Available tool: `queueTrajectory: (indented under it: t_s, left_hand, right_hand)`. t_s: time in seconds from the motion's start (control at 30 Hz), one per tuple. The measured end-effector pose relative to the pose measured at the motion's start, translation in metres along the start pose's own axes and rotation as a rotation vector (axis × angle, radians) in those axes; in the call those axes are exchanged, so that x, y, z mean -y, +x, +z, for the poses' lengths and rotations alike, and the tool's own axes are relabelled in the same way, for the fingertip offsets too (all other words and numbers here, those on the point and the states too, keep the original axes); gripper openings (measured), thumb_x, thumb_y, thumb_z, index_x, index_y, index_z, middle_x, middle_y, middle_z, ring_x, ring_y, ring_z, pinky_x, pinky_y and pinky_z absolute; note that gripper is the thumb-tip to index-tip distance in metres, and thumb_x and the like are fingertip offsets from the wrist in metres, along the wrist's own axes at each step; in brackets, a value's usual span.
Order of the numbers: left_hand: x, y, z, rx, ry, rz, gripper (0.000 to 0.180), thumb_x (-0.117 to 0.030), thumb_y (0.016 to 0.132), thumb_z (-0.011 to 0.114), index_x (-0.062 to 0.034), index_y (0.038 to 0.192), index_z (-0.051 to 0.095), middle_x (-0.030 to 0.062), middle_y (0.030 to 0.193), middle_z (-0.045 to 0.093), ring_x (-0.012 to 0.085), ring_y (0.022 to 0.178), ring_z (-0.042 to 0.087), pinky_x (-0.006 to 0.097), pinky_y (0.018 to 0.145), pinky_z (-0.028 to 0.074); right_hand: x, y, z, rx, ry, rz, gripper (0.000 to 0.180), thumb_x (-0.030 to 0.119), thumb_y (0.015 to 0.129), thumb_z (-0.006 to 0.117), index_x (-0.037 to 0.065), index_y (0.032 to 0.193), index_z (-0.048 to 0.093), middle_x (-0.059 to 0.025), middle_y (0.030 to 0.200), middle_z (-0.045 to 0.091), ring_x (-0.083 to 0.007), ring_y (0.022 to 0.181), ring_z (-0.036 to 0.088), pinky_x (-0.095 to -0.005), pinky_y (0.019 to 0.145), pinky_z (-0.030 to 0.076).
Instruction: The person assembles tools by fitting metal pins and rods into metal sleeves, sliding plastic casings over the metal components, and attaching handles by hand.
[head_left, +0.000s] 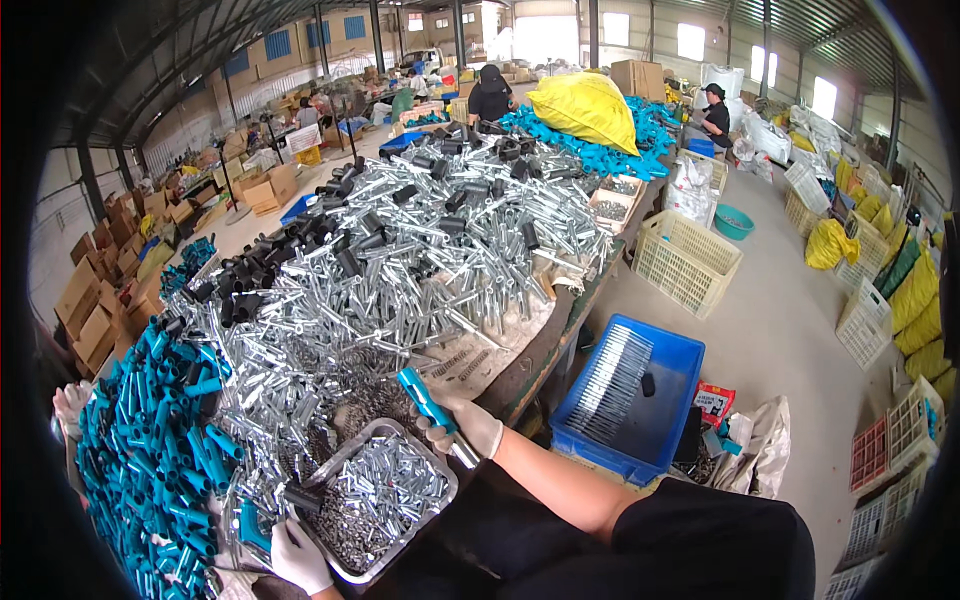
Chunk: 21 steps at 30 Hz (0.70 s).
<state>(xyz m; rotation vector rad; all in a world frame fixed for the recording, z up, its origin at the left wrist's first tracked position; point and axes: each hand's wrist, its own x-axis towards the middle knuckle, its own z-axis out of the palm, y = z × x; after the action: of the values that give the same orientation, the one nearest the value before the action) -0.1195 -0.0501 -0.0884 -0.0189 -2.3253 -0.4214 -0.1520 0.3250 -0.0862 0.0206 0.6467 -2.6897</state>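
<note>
At 9 o'clock from the tray lies a heap of blue tubes point(150, 460). The left hand point(298, 556), gloved white, sits at 7 o'clock of the tray point(425, 520); its fingers curl around something small at the tray's near corner, just beside a black sleeve point(300, 497), but what it holds I cannot tell. The metal tray, tilted on the table edge, is full of short silver pieces. At 12 o'clock from it spreads a large pile of silver rods point(420, 250), with black sleeves scattered across the top. The right hand point(462, 425), also gloved, is at 1 o'clock of the tray, closed around a tool point(430, 405) with a blue handle pointing toward 11 o'clock and a silver end showing below the fist. At 3 o'clock of that hand, down on the floor, stands a blue crate point(665, 400) holding a row of silver rods.
</note>
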Motion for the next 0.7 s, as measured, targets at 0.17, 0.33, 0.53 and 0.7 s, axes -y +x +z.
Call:
queueTrajectory:
  t_s: [0.17, 0.33, 0.53, 0.7]
  left_hand:
    - [-0.0001, 0.0012, 0.0002, 0.033, 0.037, -0.020, 0.021, -0.020, 0.095, 0.057, -0.0054, 0.079, 0.059, 0.0169, 0.071, 0.060, 0.0369, 0.061, 0.058, 0.044, 0.055, 0.044]
    - [-0.0038, 0.0005, -0.0027, 0.030, 0.022, -0.022, 0.023, -0.021, 0.096, 0.057, -0.0051, 0.080, 0.059, 0.0168, 0.072, 0.060, 0.0364, 0.062, 0.059, 0.043, 0.055, 0.044]
    - [-0.0013, 0.0000, -0.0015, 0.020, 0.022, -0.015, 0.020, -0.021, 0.096, 0.057, -0.0056, 0.083, 0.061, 0.0157, 0.075, 0.063, 0.0355, 0.063, 0.060, 0.042, 0.055, 0.045]
    - [0.0007, 0.0004, 0.0003, 0.021, 0.031, -0.014, 0.021, -0.021, 0.096, 0.057, -0.0057, 0.083, 0.061, 0.0158, 0.075, 0.063, 0.0356, 0.063, 0.060, 0.042, 0.055, 0.045]
  right_hand:
    - [0.0013, -0.0009, 0.0046, -0.032, -0.024, 0.010, 0.035, 0.039, 0.100, 0.050, 0.005, 0.109, 0.052, -0.0032, 0.084, 0.055, -0.0072, 0.056, 0.048, -0.0198, 0.046, 0.040]
    - [0.0028, -0.0036, 0.0085, -0.024, -0.048, 0.011, 0.034, 0.038, 0.100, 0.050, 0.005, 0.107, 0.054, -0.0030, 0.084, 0.055, -0.0072, 0.056, 0.048, -0.0195, 0.046, 0.039]
    - [0.0011, -0.0015, 0.0060, -0.034, -0.044, 0.009, 0.036, 0.041, 0.099, 0.052, 0.005, 0.106, 0.054, -0.0037, 0.082, 0.056, -0.0074, 0.055, 0.048, -0.0193, 0.045, 0.040]
    - [0.0024, -0.0015, 0.0049, -0.031, -0.050, 0.009, 0.036, 0.041, 0.099, 0.052, 0.006, 0.107, 0.054, -0.0039, 0.082, 0.056, -0.0077, 0.054, 0.048, -0.0194, 0.045, 0.040]
